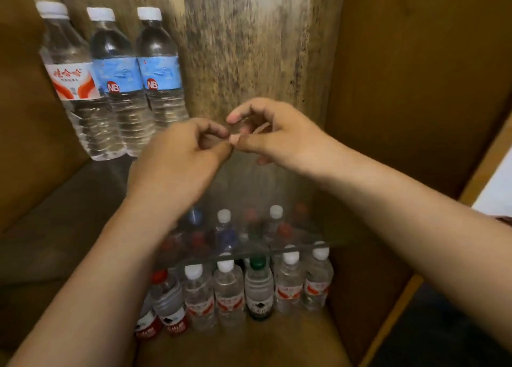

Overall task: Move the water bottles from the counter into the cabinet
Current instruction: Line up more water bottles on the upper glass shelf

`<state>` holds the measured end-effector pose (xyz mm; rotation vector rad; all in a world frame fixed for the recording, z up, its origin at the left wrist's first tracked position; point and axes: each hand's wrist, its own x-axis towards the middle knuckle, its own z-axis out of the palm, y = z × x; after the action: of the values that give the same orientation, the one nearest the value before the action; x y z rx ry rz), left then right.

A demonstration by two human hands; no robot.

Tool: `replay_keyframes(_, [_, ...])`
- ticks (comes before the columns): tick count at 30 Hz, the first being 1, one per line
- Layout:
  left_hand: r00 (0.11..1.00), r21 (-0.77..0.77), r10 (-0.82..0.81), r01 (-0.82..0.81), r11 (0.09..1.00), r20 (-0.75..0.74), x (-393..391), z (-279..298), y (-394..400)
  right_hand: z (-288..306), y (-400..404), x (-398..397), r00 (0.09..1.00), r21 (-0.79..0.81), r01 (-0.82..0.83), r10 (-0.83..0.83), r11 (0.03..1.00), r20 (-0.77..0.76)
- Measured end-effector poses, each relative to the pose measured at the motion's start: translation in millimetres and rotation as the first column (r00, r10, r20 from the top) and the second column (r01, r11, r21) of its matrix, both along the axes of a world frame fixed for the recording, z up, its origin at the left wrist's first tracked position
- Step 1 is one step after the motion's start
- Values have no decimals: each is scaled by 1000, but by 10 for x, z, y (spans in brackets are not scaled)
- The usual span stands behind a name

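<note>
Both hands (177, 156) (279, 136) hover empty beside three upright bottles (116, 83).

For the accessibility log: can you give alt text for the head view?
Two bare hands, left hand and right hand, meet fingertip to fingertip inside a wooden cabinet, holding nothing. Three upright water bottles stand at back left on a glass shelf; more bottles line the floor below.

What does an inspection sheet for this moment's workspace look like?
Surface: glass shelf in a wooden cabinet.
Job's things: three upper bottles upright at back left; lower bottles in rows beneath.
Clutter: nothing seen.
Grippers: left hand and right hand empty, fingers curled, thumb tips meeting above the shelf.
Cables: nothing seen.
Surroundings: weathered back panel.
</note>
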<state>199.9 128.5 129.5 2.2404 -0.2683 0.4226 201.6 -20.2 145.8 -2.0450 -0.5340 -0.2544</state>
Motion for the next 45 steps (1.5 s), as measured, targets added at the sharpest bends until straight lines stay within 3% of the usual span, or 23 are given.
replay_keyframes(4, [977,-7,-192,194,981,90,-555,-269,-261,-312,-579,-584,996,-24,-19,21,1000,87])
replay_keyframes(7, [913,34,-404,403,915,48,-852,-444,-529,-583,-948,-985,994,9,-47,46,999,101])
replay_keyframes(11, [852,135,-524,519,844,0,-1120,-749,-989,-992,-1446,-1382,995,49,17,-21,999,96])
replay_keyframes(16, [700,-85,-662,667,740,-268,-1318,-1232,-1808,-1524,-2173,-1573,990,88,139,-139,986,-4])
replay_keyframes(21, [626,-270,-634,581,768,-455,-1227,-1970,-2699,-2185,-2947,-1526,935,173,331,-298,928,-193])
replay_keyframes(25, [646,-345,-546,423,838,-533,-955,-2498,-3288,-2685,-3502,-1379,840,214,506,-422,835,-340])
replay_keyframes(31, [706,-379,-339,107,919,-621,-317,-2998,-3924,-3077,-4326,-1125,670,236,737,-641,633,-374])
replay_keyframes(34, [732,-395,-196,-108,912,-652,47,-3119,-4092,-3109,-4755,-898,629,204,774,-690,600,-358])
replay_keyframes(38, [781,-398,-52,-258,881,-622,504,-3174,-4220,-3139,-5213,-390,613,121,768,-666,629,-424])
replay_keyframes(43, [821,-353,33,-280,893,-569,987,-3167,-4297,-3194,-5423,356,635,-110,603,-560,790,-533])
replay_keyframes(45, [839,-337,30,-251,907,-544,1122,-3158,-4298,-3241,-5412,583,637,-127,515,-477,848,-606])
